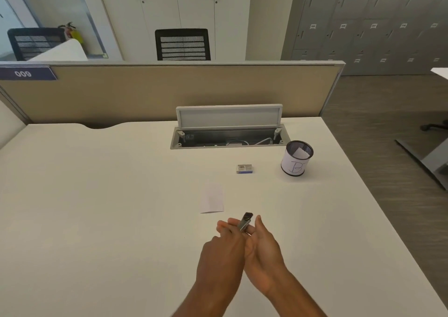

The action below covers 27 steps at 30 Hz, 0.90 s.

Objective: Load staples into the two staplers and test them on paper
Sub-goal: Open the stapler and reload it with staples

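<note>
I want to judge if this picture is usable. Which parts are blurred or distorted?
Head view: the stapler and both the left hand and right hand are motion-blurred; the paper is faint against the white desk; wide-angle distortion bends the partition.

White table (97, 195), three things resting on it.

I see a folded paper slip (212, 198) near the middle, a small staple box (245, 168) beyond it, and a mesh cup (296, 158) marked B farther right.
</note>
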{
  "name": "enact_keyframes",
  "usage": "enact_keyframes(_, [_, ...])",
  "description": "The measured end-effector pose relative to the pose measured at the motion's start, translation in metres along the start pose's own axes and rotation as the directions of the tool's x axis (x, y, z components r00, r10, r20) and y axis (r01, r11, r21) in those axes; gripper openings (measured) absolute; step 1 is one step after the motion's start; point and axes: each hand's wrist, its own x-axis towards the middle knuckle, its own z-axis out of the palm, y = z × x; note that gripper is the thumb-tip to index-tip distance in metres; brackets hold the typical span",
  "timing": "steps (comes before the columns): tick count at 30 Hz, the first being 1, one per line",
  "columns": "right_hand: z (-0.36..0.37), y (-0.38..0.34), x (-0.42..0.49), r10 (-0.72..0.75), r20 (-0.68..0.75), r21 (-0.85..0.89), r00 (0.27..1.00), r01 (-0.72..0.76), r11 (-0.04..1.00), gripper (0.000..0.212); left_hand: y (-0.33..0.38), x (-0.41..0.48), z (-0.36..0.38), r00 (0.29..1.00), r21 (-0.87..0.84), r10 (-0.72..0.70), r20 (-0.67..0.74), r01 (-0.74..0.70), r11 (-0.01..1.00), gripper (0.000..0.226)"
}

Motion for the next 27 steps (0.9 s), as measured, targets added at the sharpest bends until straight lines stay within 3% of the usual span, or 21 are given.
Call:
enact_keyframes(6, [-0.006, 0.004, 0.009, 0.005, 0.009, 0.016, 1.000, -0.005, 1.000, 0.071, -0.006, 0.001, 0.003, 0.999, 0.093, 0.009, 0.035, -0.012, 0.996, 0.064])
enact_keyframes(10, [-0.007, 0.009, 0.012, 0.027, -0.002, -0.019, 1.000, -0.027, 0.999, 0.072, -0.006, 0.006, 0.006, 0.998, 0.091, -0.004, 0.056, -0.001, 0.996, 0.049])
enact_keyframes(13, [-0.007, 0.011, 0.018, 0.013, -0.045, -0.053, 0.999, -0.015, 0.998, 0.070, -0.016, 0.013, 0.008, 0.999, -0.021, -0.032, 0.026, 0.033, 0.999, 0.027])
enact_keyframes(15, [-0.007, 0.010, 0.022, 0.000, -0.077, -0.048, 0.997, -0.004, 0.999, 0.069, -0.030, 0.018, 0.013, 0.998, -0.244, -0.053, -0.035, 0.043, 0.969, 0.014])
enact_keyframes(17, [-0.008, 0.009, 0.024, -0.009, -0.097, -0.058, 0.995, 0.003, 0.998, 0.069, -0.043, 0.021, 0.021, 0.996, -0.520, -0.077, -0.034, 0.048, 0.853, 0.029])
enact_keyframes(20, [-0.011, 0.007, 0.026, -0.005, -0.111, -0.104, 0.994, -0.007, 0.995, 0.069, -0.055, 0.022, 0.031, 0.986, -0.857, -0.139, 0.092, 0.150, 0.493, 0.038])
enact_keyframes(23, [-0.014, 0.009, 0.028, 0.015, -0.109, -0.153, 0.994, -0.032, 0.988, 0.070, -0.065, 0.020, 0.040, 0.969, -0.951, -0.130, 0.211, 0.234, 0.202, 0.042])
enact_keyframes(27, [-0.015, 0.009, 0.031, 0.032, -0.094, -0.183, 0.995, -0.049, 0.982, 0.072, -0.074, 0.019, 0.042, 0.948, -0.953, -0.102, 0.302, 0.300, -0.038, 0.038])
